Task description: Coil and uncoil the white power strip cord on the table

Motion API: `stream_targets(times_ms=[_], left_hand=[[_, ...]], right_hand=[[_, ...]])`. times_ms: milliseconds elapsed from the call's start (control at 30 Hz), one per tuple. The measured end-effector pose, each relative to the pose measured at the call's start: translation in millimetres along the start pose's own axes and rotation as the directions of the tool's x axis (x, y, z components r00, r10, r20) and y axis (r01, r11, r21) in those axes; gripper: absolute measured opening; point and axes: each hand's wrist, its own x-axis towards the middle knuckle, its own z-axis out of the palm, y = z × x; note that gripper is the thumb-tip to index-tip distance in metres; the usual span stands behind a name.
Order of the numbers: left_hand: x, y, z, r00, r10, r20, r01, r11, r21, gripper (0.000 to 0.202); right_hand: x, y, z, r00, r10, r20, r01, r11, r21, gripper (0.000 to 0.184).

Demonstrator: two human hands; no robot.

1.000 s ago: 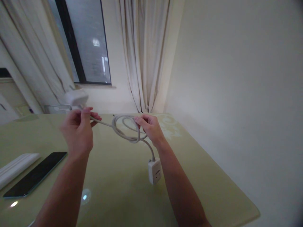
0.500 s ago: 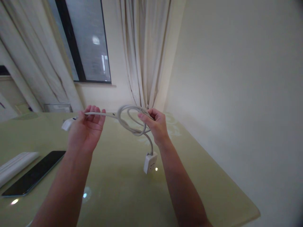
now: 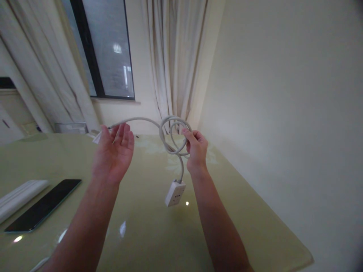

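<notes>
A light grey extension cord (image 3: pixel 138 118) is held up above the table, its middle wound into loose loops. My right hand (image 3: pixel 197 153) pinches the right side of the loops between thumb and fingers. From the loops a white socket block (image 3: pixel 175 193) dangles on a short length of cord, over the tabletop. My left hand (image 3: pixel 115 156) is palm up with its fingers stretched, supporting the cord's other end by the thumb. Partly hidden behind that thumb is a white plug (image 3: pixel 96 138).
The glossy greenish table (image 3: pixel 147 234) reaches to the wall on the right. At left lie a black-screened phone (image 3: pixel 44 206) and a long white object (image 3: pixel 22 196). Curtains (image 3: pixel 176 56) and a window (image 3: pixel 109 49) stand behind. Part of a white cable (image 3: pixel 39 264) shows at the bottom left.
Both hands and the cord's loops have shifted right, the loops also slightly up. The stretch between the hands now arches upward instead of running nearly straight. The socket block has swung slightly left.
</notes>
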Motion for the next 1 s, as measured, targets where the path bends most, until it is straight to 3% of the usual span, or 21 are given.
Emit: stream_targets(times_ms=[100, 233, 367, 500, 633, 733, 900, 1000], left_hand=[[0, -1, 2.2, 0.993, 0.076, -0.093, -0.083, 0.994, -0.07, 0.012], [-4, 0, 8.4, 0.969, 0.204, -0.143, -0.191, 0.977, 0.096, 0.016], [-5, 5, 5.1, 0.98, 0.196, -0.023, -0.182, 0.942, 0.281, 0.025], [-6, 11, -4.3, 0.983, 0.16, 0.095, -0.186, 0.843, 0.504, 0.041], [-8, 15, -6.0, 0.989, 0.02, 0.147, -0.11, 0.762, 0.638, 0.05], [-8, 14, -4.3, 0.985, -0.03, 0.169, -0.088, 0.755, 0.65, 0.055], [-7, 9, -3.8, 0.989, 0.091, 0.117, -0.138, 0.854, 0.501, 0.057], [-8, 8, -3.4, 0.984, 0.145, 0.107, -0.179, 0.839, 0.514, 0.053]], right_hand=[[1, 0, -2, 0.999, -0.011, -0.034, 0.012, 1.0, 0.013, 0.047], [1, 2, -2, 0.999, -0.031, -0.032, 0.031, 0.999, 0.016, 0.048], [2, 3, -2, 0.995, -0.061, -0.078, 0.06, 0.998, -0.018, 0.05], [3, 1, -4, 0.984, -0.104, -0.144, 0.103, 0.995, -0.014, 0.054], [3, -1, -5, 0.979, -0.144, -0.145, 0.137, 0.989, -0.056, 0.053], [2, -3, -4, 0.982, -0.123, -0.145, 0.121, 0.992, -0.019, 0.056], [-1, -6, -2, 0.99, -0.089, -0.11, 0.095, 0.994, 0.048, 0.055], [-3, -6, -1, 0.993, -0.067, -0.096, 0.072, 0.996, 0.058, 0.053]])
